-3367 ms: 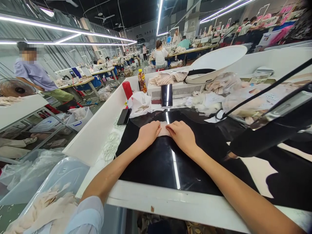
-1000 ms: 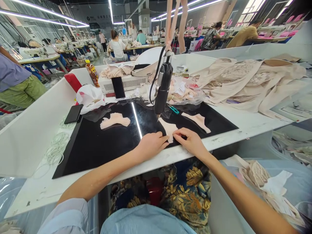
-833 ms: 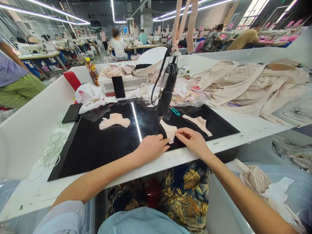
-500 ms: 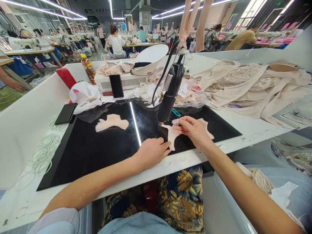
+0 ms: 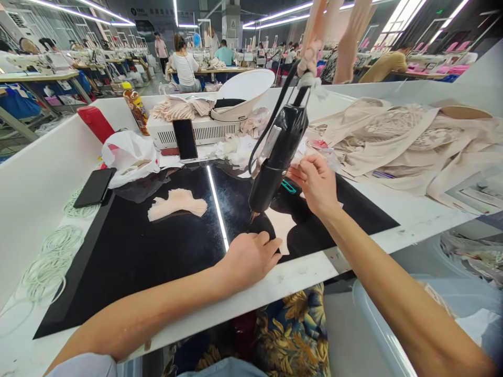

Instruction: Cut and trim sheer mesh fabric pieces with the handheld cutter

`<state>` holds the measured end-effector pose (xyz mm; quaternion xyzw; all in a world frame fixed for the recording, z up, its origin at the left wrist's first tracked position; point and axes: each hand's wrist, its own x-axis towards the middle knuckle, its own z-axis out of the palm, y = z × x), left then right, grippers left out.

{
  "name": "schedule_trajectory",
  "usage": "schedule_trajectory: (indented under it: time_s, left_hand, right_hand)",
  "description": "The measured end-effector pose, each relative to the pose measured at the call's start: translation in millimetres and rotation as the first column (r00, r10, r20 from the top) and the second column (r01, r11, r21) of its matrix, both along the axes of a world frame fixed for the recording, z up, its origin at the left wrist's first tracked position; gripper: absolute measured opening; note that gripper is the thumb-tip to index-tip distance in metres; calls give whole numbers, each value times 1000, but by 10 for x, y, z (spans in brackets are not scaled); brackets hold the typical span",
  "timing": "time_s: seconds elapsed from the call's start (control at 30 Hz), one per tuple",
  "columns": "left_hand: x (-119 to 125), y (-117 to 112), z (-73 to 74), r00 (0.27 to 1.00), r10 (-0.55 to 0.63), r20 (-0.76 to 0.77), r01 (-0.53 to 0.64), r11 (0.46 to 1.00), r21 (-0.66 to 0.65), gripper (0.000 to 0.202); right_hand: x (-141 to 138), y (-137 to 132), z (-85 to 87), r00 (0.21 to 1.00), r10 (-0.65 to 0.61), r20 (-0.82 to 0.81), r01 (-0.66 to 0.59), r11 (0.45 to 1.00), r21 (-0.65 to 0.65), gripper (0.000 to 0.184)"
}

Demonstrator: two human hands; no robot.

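Observation:
A pale peach fabric piece (image 5: 282, 230) lies on the black work mat (image 5: 133, 267). My left hand (image 5: 251, 256) rests at its near-left edge, fingers lying flat with the tips touching the cloth. Above and to the right, my right hand (image 5: 319, 186) is closed in a pinch near the pale scraps behind the tool; what its fingertips hold is too small to make out. Between the hands hangs a black hand-held tool (image 5: 275, 162) with a thin metal tip, pointing down beside the fabric's upper end. Part of another peach piece shows under my right wrist.
Another peach piece (image 5: 177, 204) lies on the mat's left. A teal clip (image 5: 288, 186) sits behind the tool. A phone (image 5: 184, 139) leans on a white box; a dark phone (image 5: 95, 187) lies left, near pale cord loops (image 5: 47, 262). Beige garments (image 5: 393, 141) are heaped right.
My right hand has moved up and away from the fabric, toward the scraps at the back. My left hand stays at the fabric's edge. The view has shifted slightly.

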<state>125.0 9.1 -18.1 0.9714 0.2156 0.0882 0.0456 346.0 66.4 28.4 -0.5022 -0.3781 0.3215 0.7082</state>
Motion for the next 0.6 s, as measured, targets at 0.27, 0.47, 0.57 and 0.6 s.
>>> schedule_trajectory:
  time_s: [0.27, 0.47, 0.57, 0.6]
  left_hand:
    - [-21, 25, 57, 996, 58, 63, -44, 980, -192, 39]
    - [-140, 162, 151, 935, 275, 226, -39, 710, -703, 29]
    - [-218, 247, 215, 871, 409, 273, 41, 493, -869, 33]
    - [-244, 264, 238, 849, 450, 278, 67, 431, -900, 36]
  right_hand:
    - [-128, -423, 135, 995, 96, 12, -97, 984, 151, 22]
    - [-364, -880, 86, 978, 210, -14, -208, 974, 85, 22]
    - [-506, -1025, 30, 961, 274, -41, -272, 961, 55, 23]
    - [-558, -1058, 2, 953, 298, -53, -296, 954, 44, 24]
